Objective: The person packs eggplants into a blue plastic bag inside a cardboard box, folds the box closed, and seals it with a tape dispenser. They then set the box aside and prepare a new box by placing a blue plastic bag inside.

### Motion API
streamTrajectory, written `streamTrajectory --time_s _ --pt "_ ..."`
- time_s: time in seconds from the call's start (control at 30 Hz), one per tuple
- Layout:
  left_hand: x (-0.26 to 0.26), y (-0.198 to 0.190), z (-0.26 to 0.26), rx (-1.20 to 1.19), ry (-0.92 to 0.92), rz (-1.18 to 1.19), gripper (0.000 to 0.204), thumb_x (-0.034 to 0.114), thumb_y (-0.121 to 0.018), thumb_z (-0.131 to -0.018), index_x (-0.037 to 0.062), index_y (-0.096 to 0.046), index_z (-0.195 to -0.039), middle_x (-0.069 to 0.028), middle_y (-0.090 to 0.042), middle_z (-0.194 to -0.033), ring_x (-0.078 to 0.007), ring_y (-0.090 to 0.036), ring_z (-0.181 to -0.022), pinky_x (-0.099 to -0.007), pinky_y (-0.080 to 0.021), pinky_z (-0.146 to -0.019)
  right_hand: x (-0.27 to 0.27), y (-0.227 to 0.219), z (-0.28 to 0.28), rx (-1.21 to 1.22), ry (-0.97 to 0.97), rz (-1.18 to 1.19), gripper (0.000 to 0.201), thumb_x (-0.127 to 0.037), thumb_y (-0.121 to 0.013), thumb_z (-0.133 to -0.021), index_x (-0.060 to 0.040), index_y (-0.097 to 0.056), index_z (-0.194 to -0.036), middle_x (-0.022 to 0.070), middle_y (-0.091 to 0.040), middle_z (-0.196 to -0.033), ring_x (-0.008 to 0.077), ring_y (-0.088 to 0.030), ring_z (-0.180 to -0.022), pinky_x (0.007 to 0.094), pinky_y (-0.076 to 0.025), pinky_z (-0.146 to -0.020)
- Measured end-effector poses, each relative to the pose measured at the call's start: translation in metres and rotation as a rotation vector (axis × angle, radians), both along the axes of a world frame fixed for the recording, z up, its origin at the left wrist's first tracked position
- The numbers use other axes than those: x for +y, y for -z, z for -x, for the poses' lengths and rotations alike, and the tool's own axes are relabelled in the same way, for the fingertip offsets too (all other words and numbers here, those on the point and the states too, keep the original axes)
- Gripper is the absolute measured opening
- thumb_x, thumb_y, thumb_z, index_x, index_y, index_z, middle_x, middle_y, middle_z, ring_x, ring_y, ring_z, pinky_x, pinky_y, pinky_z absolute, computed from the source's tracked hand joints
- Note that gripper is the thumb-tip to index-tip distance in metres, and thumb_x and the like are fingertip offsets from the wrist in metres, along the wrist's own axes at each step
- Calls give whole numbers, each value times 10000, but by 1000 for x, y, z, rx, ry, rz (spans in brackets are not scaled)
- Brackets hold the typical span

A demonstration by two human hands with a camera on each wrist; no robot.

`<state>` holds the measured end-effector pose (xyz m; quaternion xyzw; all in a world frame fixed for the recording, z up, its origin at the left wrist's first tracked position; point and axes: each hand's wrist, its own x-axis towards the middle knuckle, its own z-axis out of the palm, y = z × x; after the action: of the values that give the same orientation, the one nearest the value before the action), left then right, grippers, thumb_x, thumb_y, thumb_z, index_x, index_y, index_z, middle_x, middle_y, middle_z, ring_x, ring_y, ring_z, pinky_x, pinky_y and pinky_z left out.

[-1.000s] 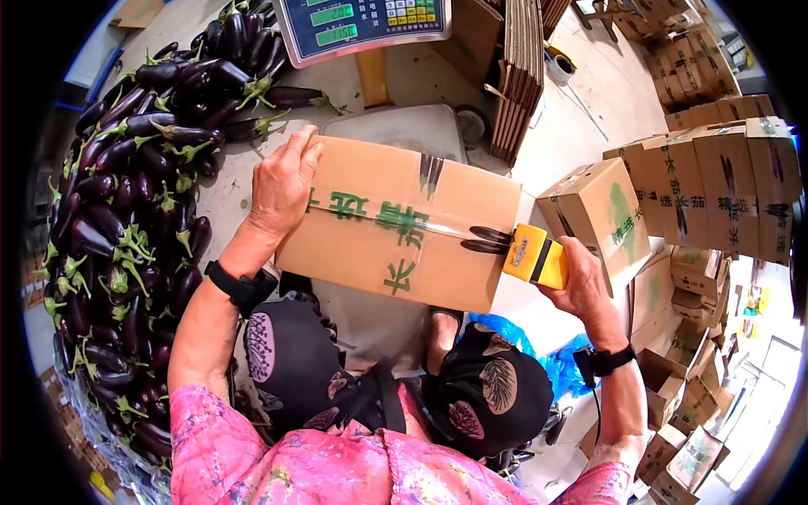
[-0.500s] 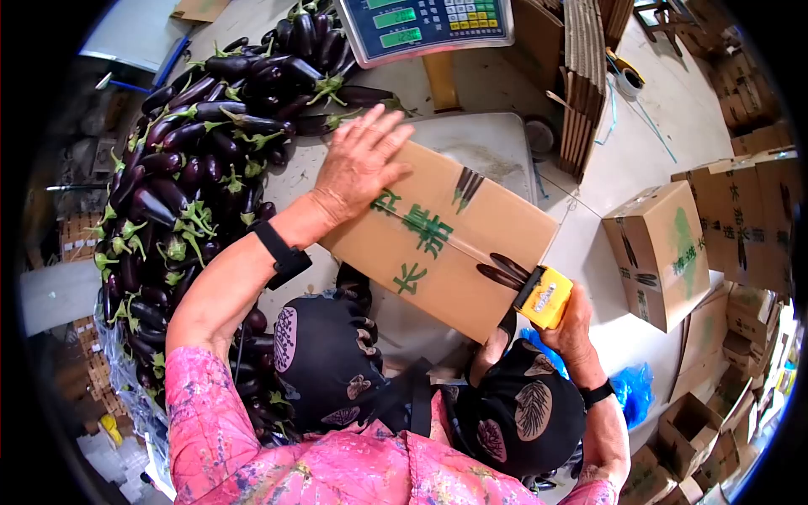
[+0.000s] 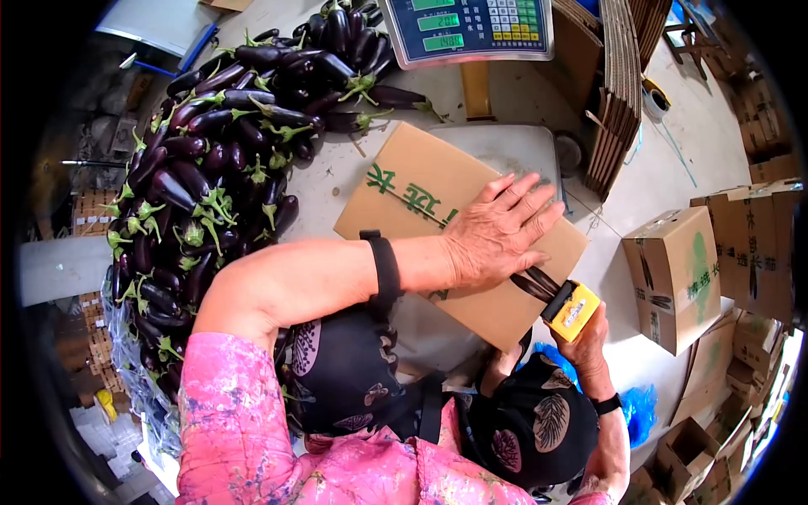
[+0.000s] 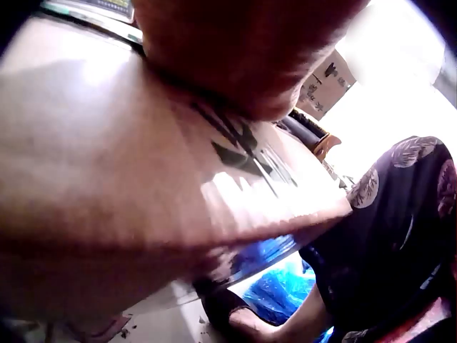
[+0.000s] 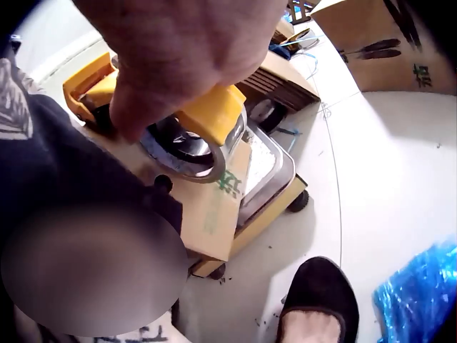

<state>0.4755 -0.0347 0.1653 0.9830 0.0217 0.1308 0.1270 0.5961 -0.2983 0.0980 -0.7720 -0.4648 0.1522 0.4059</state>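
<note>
A closed cardboard box [image 3: 421,172] with green printing lies tilted across the scale's platform [image 3: 505,143] in the head view. Spread fingers and palm of my left hand [image 3: 497,231] rest flat on its top, near the right end. At the box's right corner my right hand [image 3: 591,337] grips a yellow tape dispenser [image 3: 573,311], its dark edge against the box. The right wrist view shows the dispenser's tape roll [image 5: 187,153] under the right hand [image 5: 186,57]. In the left wrist view the left hand [image 4: 243,50] lies over the box top [image 4: 93,143].
A heap of eggplants [image 3: 202,185] lies at the left. The scale's display [image 3: 467,29] stands at the top, beside folded cardboard [image 3: 623,101]. Another printed box [image 3: 673,278] stands at the right, near stacked boxes [image 3: 749,244]. Blue plastic [image 3: 641,412] lies on the floor.
My left hand has moved from the box's left end across its top to the right end. The dispenser has turned and stands lower at the box's right corner. The view has shifted.
</note>
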Motion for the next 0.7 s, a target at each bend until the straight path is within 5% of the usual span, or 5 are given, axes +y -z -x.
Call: streamTrajectory --time_s 0.4,0.7 --pt "-4 -8 -2 76 21 -12 726 336 -669 -845 79 -411 -1473 -151 -428 -1480 -344 -383 -1377 -496 -260 -1145 -12 16 -19 -123 -71 -29 503 -185 -830 -720 -28 -500 -1066 188 -582 -879 400 -619 -796 433 -512 -690" --pt "-4 -6 -6 98 26 -48 751 340 -686 -839 99 -395 -1489 -123 -427 -1478 -331 -384 -1370 -493 -261 -1143 -98 75 -25 -199 56 383 423 -248 -784 -749 -42 -475 -952 191 -545 -833 418 -579 -800 470 -482 -713"
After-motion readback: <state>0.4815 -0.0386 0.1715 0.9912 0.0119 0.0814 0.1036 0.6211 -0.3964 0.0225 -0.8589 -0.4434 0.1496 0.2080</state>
